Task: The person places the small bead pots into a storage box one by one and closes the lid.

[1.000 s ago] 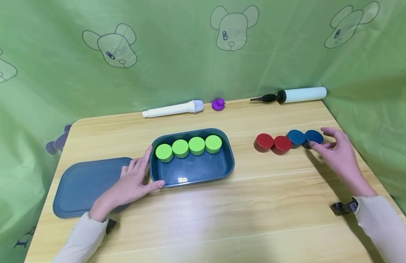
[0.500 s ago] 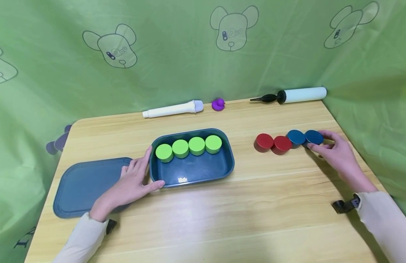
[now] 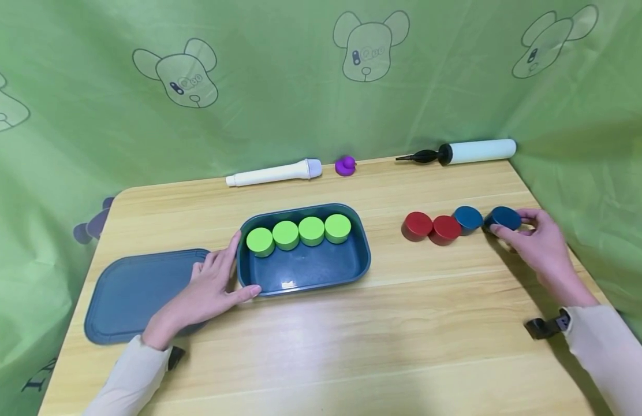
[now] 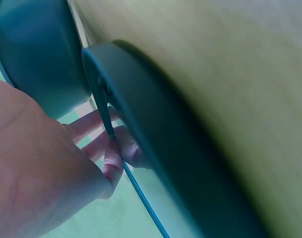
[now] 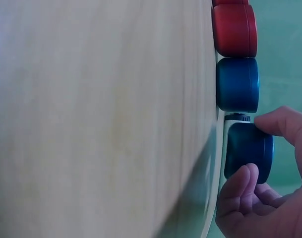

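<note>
Lettering [image 3: 38,375] on the green curtain [image 3: 279,98] was too partial for me to read. I had the right grip [image 3: 547,248] pinching a blue cylinder [image 3: 505,218] near its blue twin [image 3: 467,218], towards the bench's [image 3: 352,346] right edge; the left grip [image 3: 206,293], fingers extended, touched the open box [image 3: 305,273].

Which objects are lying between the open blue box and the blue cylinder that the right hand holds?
In the head view, from the box: bare tabletop, two red cylinders, then another blue cylinder.

Left hand [image 3: 204,293] spread, thumb [image 3: 247,293] well apart from index finger [image 3: 231,248]; right hand [image 3: 544,248] in pinch, thumb opposite fingers [image 3: 530,215].
</note>
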Demonstrator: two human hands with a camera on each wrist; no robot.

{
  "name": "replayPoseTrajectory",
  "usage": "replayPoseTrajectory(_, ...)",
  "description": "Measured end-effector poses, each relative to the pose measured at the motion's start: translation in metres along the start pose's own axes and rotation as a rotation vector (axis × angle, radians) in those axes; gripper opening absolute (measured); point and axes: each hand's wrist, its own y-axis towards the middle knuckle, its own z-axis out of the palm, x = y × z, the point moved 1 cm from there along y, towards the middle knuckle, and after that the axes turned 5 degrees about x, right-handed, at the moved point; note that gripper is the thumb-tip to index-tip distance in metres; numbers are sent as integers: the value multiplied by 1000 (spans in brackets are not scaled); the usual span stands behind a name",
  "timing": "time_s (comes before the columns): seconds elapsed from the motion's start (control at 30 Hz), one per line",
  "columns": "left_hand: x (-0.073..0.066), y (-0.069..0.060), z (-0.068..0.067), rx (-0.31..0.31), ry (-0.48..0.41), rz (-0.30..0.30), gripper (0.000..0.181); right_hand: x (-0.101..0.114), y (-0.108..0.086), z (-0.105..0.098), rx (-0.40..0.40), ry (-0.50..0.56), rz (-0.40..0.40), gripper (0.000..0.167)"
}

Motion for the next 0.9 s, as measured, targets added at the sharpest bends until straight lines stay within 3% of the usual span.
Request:
replayPoseTrajectory(0.53, -2, 1, 1, -12, 7, 0, 118, 25, -24, -1, -150, 62, -12, 47)
replayPoseTrajectory(0.9, -2, 0, 1, -16, 11, 2, 117, 53, -42, 13, -169, 66, -83, 43)
